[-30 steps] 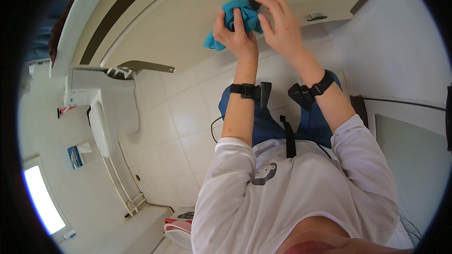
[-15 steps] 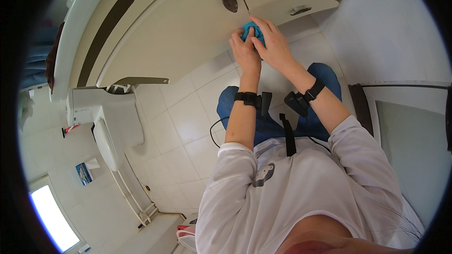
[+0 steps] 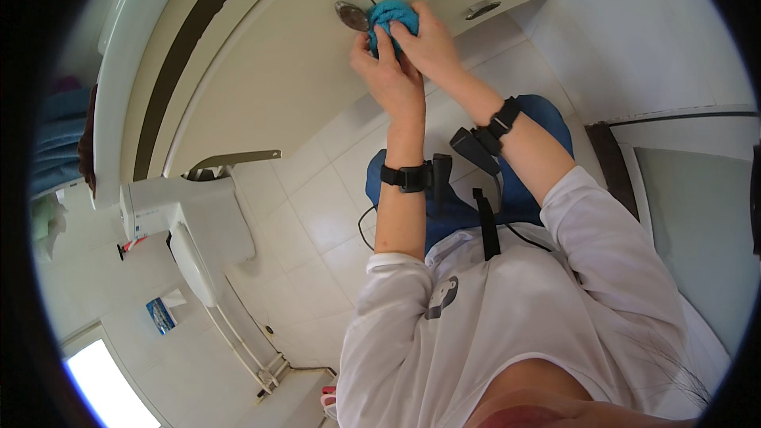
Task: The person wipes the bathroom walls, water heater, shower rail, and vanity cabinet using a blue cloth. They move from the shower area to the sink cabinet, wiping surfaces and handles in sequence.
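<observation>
A bunched turquoise cloth (image 3: 391,16) lies between my two hands, against the cream cabinet front (image 3: 277,55). My left hand (image 3: 390,71) has its fingers curled on the cloth's lower left side. From the right, my right hand (image 3: 430,43) grips the same cloth with thumb and fingers. Just left of the cloth is an oval metal cabinet handle (image 3: 352,16). A thin seam between the cabinet panels runs up from the cloth. Each wrist wears a black strap with a small device on it.
A white toilet (image 3: 190,257) stands to the left, with pipes (image 3: 246,353) along the wall below it. Another metal handle (image 3: 482,9) sits on the cabinet's right part. A glass-sided enclosure (image 3: 697,214) is at the right. Blue towels (image 3: 63,139) hang at the far left.
Both hands have moved up and left along the cabinet with the cloth, which now sits beside the oval handle. More of the cloth shows. The whole view has shifted slightly.
</observation>
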Available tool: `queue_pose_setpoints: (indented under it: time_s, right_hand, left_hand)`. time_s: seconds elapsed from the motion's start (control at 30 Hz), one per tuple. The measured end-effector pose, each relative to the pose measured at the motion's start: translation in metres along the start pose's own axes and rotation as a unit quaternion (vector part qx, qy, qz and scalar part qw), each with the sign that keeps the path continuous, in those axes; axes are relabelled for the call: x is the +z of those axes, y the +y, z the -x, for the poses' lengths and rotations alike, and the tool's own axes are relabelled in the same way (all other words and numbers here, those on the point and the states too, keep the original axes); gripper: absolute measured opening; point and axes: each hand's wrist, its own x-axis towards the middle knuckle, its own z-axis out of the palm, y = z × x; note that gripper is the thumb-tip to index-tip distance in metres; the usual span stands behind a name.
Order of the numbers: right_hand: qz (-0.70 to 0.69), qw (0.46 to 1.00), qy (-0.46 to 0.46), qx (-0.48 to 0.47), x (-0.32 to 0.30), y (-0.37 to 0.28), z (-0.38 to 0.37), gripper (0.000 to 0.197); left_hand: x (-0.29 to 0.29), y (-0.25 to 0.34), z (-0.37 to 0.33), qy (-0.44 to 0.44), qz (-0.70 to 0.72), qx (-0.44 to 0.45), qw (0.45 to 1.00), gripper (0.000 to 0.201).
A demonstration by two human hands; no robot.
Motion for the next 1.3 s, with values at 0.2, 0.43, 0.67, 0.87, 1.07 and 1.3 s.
queue_pose_setpoints:
  time_s: [0.2, 0.43, 0.67, 0.87, 1.07, 1.3]
  right_hand:
    - [0.072, 0.99, -0.069, 0.096, 0.002, 0.044, 0.002, 0.047]
    - [-0.188, 0.942, 0.045, 0.274, -0.01, 0.08, 0.015, 0.052]
    - [-0.008, 0.975, 0.22, 0.019, 0.0, 0.082, -0.002, 0.039]
    - [0.045, 0.981, 0.083, 0.171, -0.006, 0.123, -0.002, 0.045]
    - [-0.139, 0.916, 0.189, 0.326, -0.056, 0.167, -0.026, 0.063]
    - [0.004, 0.965, 0.199, 0.171, -0.09, 0.194, -0.073, 0.051]
  left_hand:
    - [-0.002, -0.019, 0.024, -0.124, -0.019, -0.027, 0.992, 0.055]
    - [-0.02, -0.019, 0.03, -0.129, -0.028, 0.01, 0.991, 0.062]
    - [-0.029, -0.007, 0.016, -0.126, -0.029, 0.063, 0.99, 0.065]
    - [-0.02, -0.002, 0.019, -0.186, -0.058, 0.069, 0.978, 0.075]
    - [-0.013, -0.006, 0.02, -0.217, -0.081, 0.064, 0.971, 0.086]
    - [-0.013, -0.005, 0.021, -0.243, -0.119, 0.064, 0.961, 0.087]
